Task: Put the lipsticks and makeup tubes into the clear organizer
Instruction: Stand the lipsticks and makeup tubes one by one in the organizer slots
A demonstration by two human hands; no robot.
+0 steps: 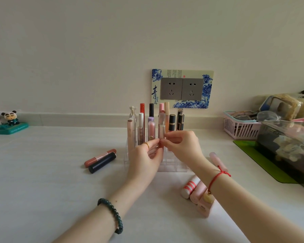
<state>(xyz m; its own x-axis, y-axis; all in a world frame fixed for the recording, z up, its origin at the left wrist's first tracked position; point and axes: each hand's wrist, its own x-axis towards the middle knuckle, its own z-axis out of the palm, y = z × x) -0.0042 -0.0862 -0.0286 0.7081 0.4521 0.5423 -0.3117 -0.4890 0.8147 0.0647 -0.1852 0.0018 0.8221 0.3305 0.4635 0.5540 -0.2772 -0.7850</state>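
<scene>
- We find the left hand (148, 155) and the right hand (181, 144) meeting over the middle of the clear organizer (172, 165), fingertips of both pinched narrow on one slim pink-and-silver tube (161, 133), which stands upright.
- We cannot tell whether the base of that tube is already seated in a slot; the fingers hide it.
- Just behind and beside the held tube, a crowd of lipsticks and tubes stands upright in the rear slots, close together. The front slots look bare.
- In our judgement the main risk is a knuckle or the tube itself nudging a tall neighbour, tipping it against the rest; the tight spacing would be the cause.
- A second risk: releasing before the tube sits in its slot would let it lean or fall out.
- Left of the organizer, on the white table (51, 163), a pink lipstick (100, 157) and a dark lipstick (102, 162) lie touching, not yet stowed.
- To the right, a pale pink tube (218, 161) lies just beside the organizer; nearer us a striped tube (189, 188) lies partly under the right wrist with other pink items, where a forearm could roll them.
</scene>
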